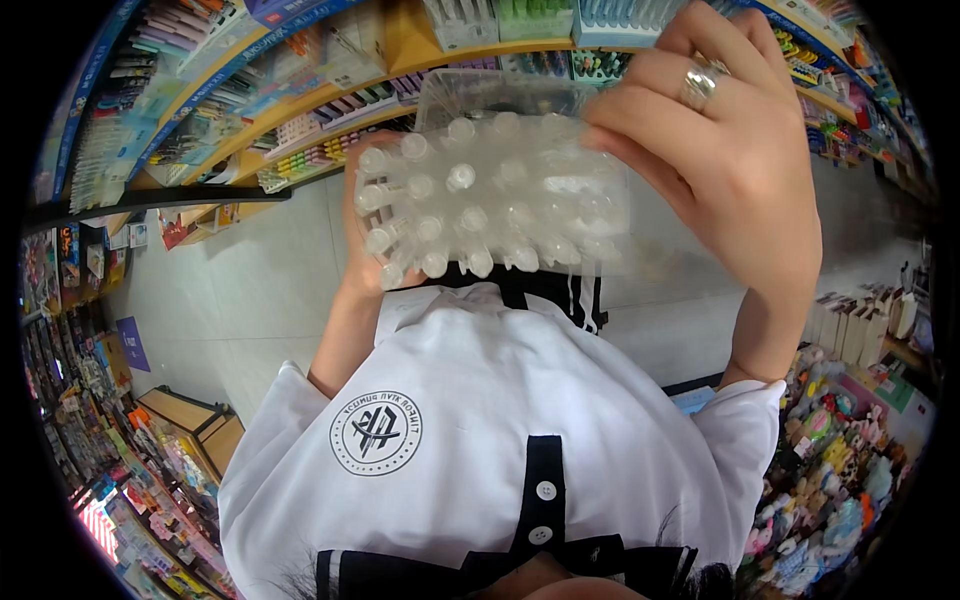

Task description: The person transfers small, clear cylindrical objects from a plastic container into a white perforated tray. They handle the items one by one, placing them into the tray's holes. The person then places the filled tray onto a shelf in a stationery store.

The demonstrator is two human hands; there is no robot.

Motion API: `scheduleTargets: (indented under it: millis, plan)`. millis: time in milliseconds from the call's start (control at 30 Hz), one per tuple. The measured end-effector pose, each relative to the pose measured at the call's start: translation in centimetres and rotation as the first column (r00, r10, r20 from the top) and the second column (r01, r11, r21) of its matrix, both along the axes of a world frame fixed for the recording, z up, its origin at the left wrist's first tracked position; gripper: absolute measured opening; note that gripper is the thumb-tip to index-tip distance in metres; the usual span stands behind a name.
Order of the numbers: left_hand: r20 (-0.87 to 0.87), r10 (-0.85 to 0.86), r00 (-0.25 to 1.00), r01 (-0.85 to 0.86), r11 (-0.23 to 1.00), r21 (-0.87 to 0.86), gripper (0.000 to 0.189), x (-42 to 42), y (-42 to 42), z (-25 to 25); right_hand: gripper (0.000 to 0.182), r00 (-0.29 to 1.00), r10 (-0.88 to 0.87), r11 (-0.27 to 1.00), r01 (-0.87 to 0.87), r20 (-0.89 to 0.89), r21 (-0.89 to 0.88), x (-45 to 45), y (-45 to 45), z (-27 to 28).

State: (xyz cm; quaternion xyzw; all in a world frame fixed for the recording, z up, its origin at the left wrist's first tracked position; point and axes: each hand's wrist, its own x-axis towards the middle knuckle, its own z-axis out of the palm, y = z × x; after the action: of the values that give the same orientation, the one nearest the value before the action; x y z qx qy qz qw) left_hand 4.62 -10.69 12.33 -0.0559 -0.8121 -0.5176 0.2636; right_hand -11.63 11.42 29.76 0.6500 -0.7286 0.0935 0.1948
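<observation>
A clear plastic box [517, 94] is held up before my chest. Several pens with translucent whitish round ends [472, 217] stand packed in it, their ends toward me. My left hand [367, 232] grips the left side of this pen box, its fingers mostly hidden behind the pens. My right hand [720, 150], with a silver ring [700, 88] on one finger, is at the box's right back corner. Its thumb and forefinger are bent close together there. Blur and the clear plastic hide whether they pinch a pen or the box wall.
Wooden shelves [409, 64] full of pens and markers curve across the front and left. Grey floor tiles [247, 277] lie below. Packaged goods [150, 480] hang at the lower left, near a wooden stand [191, 427]. Plush toys [832, 480] are heaped at the right, below books [855, 330].
</observation>
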Motion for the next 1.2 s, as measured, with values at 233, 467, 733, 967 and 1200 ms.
scheduleTargets:
  millis: [233,467,733,967,1200]
  plan:
    - [-0.108,-0.025,0.994,0.068,0.911,0.407,0.066,5.6,-10.2,-3.1,0.038,0.905,0.060,0.714,0.256,0.421,-0.651,-2.4,1.8,-0.9]
    - [-0.016,0.416,0.909,-0.203,0.475,0.857,0.072,7.3,-12.2,0.0,0.013,0.659,-0.295,0.925,0.378,0.692,0.035,-2.8,1.1,-11.3]
    - [0.008,0.470,0.883,-0.284,0.518,0.807,0.069,8.6,-12.8,-2.5,0.011,0.698,-0.295,0.893,-0.041,0.653,0.448,-1.9,-6.9,-22.1]
    - [0.075,0.481,0.874,-0.340,0.492,0.801,0.070,8.9,-12.3,-4.1,0.014,0.863,-0.202,0.781,-0.143,0.463,0.608,-0.1,-9.4,-25.0]
    - [0.098,0.468,0.879,-0.353,0.496,0.793,0.073,9.1,-12.8,-4.8,0.015,0.875,-0.327,0.791,0.046,0.358,0.610,-1.8,-8.7,-25.0]
